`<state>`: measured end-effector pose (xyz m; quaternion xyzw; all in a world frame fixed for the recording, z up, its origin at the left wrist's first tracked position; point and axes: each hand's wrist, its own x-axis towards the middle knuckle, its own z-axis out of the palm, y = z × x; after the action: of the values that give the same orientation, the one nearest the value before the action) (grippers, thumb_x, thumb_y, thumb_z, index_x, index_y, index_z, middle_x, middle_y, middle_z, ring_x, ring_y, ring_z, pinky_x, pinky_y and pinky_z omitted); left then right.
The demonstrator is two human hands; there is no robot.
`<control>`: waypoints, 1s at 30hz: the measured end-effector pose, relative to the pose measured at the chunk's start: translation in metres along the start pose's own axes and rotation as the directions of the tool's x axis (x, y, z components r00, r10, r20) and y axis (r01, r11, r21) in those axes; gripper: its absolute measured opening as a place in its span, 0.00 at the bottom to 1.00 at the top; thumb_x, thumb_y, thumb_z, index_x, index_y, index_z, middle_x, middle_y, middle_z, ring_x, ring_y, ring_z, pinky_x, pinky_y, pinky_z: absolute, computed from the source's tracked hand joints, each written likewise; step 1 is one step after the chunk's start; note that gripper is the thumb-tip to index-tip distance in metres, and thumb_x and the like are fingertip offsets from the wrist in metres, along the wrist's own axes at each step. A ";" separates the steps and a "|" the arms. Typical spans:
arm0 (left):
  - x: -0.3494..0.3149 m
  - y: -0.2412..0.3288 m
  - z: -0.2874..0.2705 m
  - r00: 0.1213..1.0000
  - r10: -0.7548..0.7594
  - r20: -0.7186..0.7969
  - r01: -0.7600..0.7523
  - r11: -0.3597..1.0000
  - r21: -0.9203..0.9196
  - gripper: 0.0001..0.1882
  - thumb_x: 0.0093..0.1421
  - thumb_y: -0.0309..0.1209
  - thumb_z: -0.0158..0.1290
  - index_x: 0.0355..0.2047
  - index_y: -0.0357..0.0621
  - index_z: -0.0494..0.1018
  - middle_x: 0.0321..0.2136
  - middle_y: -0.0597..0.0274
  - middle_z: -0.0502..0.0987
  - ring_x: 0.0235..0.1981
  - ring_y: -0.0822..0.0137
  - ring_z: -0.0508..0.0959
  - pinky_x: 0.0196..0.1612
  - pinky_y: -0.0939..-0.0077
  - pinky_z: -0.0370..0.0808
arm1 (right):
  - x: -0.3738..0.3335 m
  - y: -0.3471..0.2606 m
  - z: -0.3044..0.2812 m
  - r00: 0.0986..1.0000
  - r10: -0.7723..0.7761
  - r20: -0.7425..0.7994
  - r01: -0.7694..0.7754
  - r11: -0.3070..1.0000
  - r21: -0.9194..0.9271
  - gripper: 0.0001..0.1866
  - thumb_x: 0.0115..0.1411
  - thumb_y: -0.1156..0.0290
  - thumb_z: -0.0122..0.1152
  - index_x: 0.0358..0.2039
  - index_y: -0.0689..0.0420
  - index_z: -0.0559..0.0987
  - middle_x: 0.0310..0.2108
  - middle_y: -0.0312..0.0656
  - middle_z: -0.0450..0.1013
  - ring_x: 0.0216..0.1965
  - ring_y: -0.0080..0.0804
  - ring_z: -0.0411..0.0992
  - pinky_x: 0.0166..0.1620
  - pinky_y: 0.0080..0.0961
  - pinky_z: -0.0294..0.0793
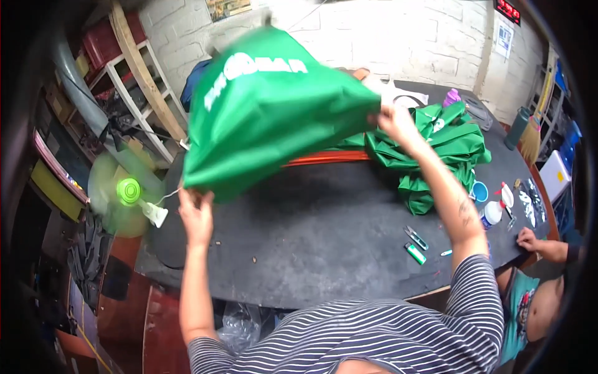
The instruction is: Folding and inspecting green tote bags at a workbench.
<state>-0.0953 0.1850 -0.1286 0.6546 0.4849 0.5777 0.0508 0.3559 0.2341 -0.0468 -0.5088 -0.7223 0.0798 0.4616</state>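
Observation:
A green fabric bag [268,118] with white print billows in the air above the table, spread between my two hands. My left hand [196,215] pinches its near left corner. At the right corner, my right hand [395,124] is closed on the fabric. The bag's far edge is blurred by motion. Just beyond my right hand, a heap of similar green fabric bags [464,140] lies crumpled on the table. Orange-red material [330,158] shows on the table below the raised bag, partly hidden by it.
The dark table [311,249] carries thread snips [415,237], a green lighter [415,254], a spray bottle [492,214], and a blue cup [479,191]. A green fan [128,191] spins at left. Another person's hand [529,240] rests at the right edge.

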 end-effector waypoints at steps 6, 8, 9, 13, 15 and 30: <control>-0.154 -0.075 0.049 0.924 -0.378 0.059 0.383 0.915 -0.127 0.16 0.51 0.19 0.60 0.42 0.34 0.73 0.31 0.64 0.74 0.30 0.73 0.75 0.36 0.77 0.73 | -0.156 0.101 0.070 0.932 0.312 0.184 -0.281 0.943 -0.176 0.12 0.45 0.78 0.64 0.34 0.60 0.80 0.26 0.44 0.71 0.28 0.33 0.72 0.34 0.30 0.72; -0.171 -0.067 0.048 0.879 -0.466 0.102 0.477 0.848 -0.231 0.12 0.51 0.18 0.59 0.38 0.33 0.74 0.31 0.65 0.73 0.29 0.75 0.74 0.32 0.80 0.73 | -0.176 0.100 0.080 0.903 0.406 0.140 -0.412 0.911 0.015 0.19 0.42 0.78 0.69 0.38 0.60 0.78 0.30 0.41 0.67 0.29 0.31 0.69 0.34 0.31 0.71; -0.178 -0.072 0.047 0.880 -0.466 0.095 0.474 0.846 -0.242 0.12 0.51 0.18 0.58 0.38 0.33 0.73 0.31 0.65 0.73 0.28 0.75 0.74 0.30 0.81 0.72 | -0.180 0.098 0.084 0.904 0.408 0.130 -0.422 0.901 0.103 0.24 0.40 0.80 0.69 0.42 0.59 0.75 0.36 0.40 0.68 0.32 0.32 0.69 0.38 0.30 0.71; -0.168 -0.053 0.050 0.860 -0.498 0.112 0.499 0.773 -0.393 0.14 0.51 0.16 0.58 0.40 0.35 0.72 0.31 0.65 0.73 0.29 0.76 0.74 0.31 0.82 0.72 | -0.191 0.099 0.094 0.959 0.264 -0.103 -0.251 0.960 0.120 0.33 0.40 0.82 0.68 0.50 0.56 0.70 0.40 0.39 0.71 0.41 0.34 0.70 0.49 0.28 0.68; -0.161 -0.053 0.047 0.910 -0.408 0.069 0.404 0.836 -0.371 0.20 0.51 0.15 0.56 0.45 0.37 0.68 0.35 0.65 0.72 0.35 0.75 0.73 0.39 0.81 0.71 | -0.189 0.091 0.098 0.952 0.290 -0.100 -0.260 0.934 0.244 0.36 0.41 0.85 0.66 0.54 0.54 0.68 0.40 0.40 0.72 0.43 0.35 0.71 0.50 0.30 0.69; -0.158 -0.026 -0.005 0.849 -0.462 0.256 0.517 0.630 -0.579 0.14 0.41 0.07 0.53 0.26 0.37 0.73 0.30 0.64 0.70 0.33 0.73 0.71 0.37 0.82 0.68 | -0.205 0.062 0.037 0.953 0.295 -0.068 -0.192 0.760 0.621 0.07 0.47 0.85 0.60 0.28 0.63 0.73 0.27 0.36 0.68 0.31 0.22 0.67 0.33 0.17 0.67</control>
<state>-0.0925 0.0866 -0.2554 0.4656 0.4201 0.6419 0.4411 0.3802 0.1106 -0.2238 -0.4280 -0.5458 0.3254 0.6427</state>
